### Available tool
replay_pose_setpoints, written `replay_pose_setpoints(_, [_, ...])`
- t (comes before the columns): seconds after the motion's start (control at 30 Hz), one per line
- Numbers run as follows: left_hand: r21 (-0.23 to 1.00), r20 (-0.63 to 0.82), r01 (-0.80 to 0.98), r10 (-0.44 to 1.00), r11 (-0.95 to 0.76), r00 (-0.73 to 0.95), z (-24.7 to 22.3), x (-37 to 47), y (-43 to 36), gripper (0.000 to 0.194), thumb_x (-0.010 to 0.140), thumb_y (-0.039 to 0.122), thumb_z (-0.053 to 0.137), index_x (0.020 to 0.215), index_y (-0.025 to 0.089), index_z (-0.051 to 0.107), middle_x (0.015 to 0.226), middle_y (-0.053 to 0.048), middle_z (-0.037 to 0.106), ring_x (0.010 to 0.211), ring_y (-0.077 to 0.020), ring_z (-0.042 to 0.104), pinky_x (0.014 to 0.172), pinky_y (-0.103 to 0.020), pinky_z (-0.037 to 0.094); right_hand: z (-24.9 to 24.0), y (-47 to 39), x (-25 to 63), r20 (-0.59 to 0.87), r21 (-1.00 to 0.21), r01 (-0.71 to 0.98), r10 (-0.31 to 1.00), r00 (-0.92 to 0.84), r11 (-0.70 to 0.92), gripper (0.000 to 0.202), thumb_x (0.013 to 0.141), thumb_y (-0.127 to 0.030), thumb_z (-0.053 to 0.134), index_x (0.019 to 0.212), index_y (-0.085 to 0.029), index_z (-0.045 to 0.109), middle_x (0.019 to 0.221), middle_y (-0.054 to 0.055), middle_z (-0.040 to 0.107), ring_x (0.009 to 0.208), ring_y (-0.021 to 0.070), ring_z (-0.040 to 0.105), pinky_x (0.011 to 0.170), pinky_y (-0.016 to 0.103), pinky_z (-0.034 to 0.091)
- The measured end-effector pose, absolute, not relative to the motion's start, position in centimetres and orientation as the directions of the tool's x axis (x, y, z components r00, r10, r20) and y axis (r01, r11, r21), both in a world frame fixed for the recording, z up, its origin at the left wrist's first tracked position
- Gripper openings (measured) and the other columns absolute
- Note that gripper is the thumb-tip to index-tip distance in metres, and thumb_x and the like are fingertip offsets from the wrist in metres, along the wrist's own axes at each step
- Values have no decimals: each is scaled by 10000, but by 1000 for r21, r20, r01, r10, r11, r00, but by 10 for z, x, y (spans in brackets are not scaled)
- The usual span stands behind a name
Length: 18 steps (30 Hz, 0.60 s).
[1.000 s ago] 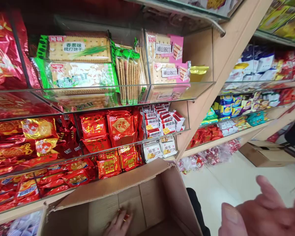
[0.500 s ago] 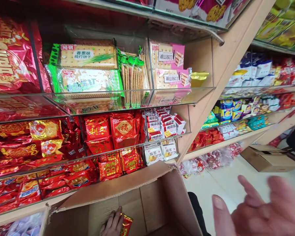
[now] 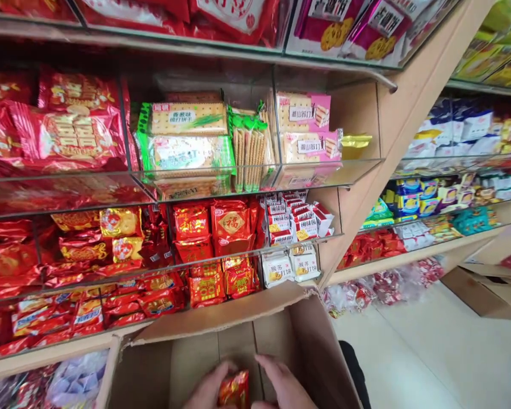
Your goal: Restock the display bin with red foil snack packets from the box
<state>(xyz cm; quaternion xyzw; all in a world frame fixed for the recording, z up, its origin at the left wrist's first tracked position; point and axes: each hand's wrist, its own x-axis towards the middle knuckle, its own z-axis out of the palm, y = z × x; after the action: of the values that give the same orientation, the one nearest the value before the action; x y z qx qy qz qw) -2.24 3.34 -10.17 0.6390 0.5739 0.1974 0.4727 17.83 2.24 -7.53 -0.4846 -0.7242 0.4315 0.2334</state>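
Inside the open cardboard box, a small red and gold snack packet is gripped by my left hand, which is at its left side. The fingertips of that hand are blurred and partly behind the packet. Just right of it, my right hand reaches into the box with thumb and fingers apart, holding nothing. The lower parts of both hands are cut off by the bottom edge of the view.
Shelves with clear dividers stand beyond the box, holding green-edged cracker packs, red packets and white packets. Bagged sweets lie along the floor at right. Another cardboard box sits farther right.
My right hand has moved left from over the floor into the box, beside the packet. My left hand and the packet have shifted slightly right, and the view has turned left.
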Motion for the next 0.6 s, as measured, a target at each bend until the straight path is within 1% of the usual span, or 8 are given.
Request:
replay_pose_setpoints(0.07, [892,-202,451,915,26,348,-71,-8,26,516,510,116,636,981,240,465,890,11,563,815,-163,516,741,-267,399,-69,14,178,-78,-941,335,929,-362,51,480,681,-250,555,1141,-175,442,1038,86,564,953,209,517,831,332,395])
replay_pose_setpoints(0.13, [964,-211,234,891,123,402,-45,6,23,551,589,175,626,1057,244,345,810,15,563,682,-134,538,637,-261,432,-54,10,179,-65,-990,138,937,-344,-18,286,733,-287,512,994,-172,532,869,45,608,830,175,553,746,293,428])
replay_pose_setpoints(0.2, [976,-191,-22,898,217,396,-28,17,21,574,641,218,611,1099,247,267,832,-2,582,719,-143,560,675,-291,446,-39,11,179,-73,-995,-44,950,-303,-90,221,736,-327,521,869,-156,562,766,24,600,752,150,552,685,258,434])
replay_pose_setpoints(0.27, [958,-181,-147,914,247,363,-19,23,19,550,648,246,618,1092,237,294,884,-28,598,799,-165,566,726,-318,449,-29,12,179,-118,-964,-207,965,-233,-168,220,716,-353,550,813,-156,555,712,4,583,671,118,538,623,223,430])
replay_pose_setpoints(0.4, [962,-213,-115,947,246,241,-17,26,18,444,598,308,654,975,182,458,872,-48,633,808,-186,574,737,-308,461,-23,13,174,-176,-874,-429,972,-154,-227,211,683,-344,596,774,-162,541,673,-14,567,571,87,505,536,193,405])
replay_pose_setpoints(0.5, [970,-193,-117,970,212,149,-18,26,18,455,607,365,630,986,177,462,854,-45,640,784,-181,580,716,-294,470,-27,11,164,-177,-811,-545,977,-119,-213,203,682,-326,605,797,-169,548,686,-9,576,576,91,510,531,197,401])
replay_pose_setpoints(0.57, [981,-152,-94,976,168,156,-16,25,19,409,631,362,611,966,180,463,863,-40,632,800,-169,574,733,-280,465,-32,9,157,-179,-759,-611,974,-137,-225,218,677,-334,608,811,-172,551,690,-5,579,562,92,512,511,198,395])
replay_pose_setpoints(0.6, [986,-142,-67,977,154,162,-13,23,20,395,640,360,604,960,182,457,831,-30,631,767,-156,577,698,-265,476,-34,8,155,-182,-734,-633,969,-165,-246,230,673,-343,611,814,-173,549,681,-5,577,550,90,512,499,198,392])
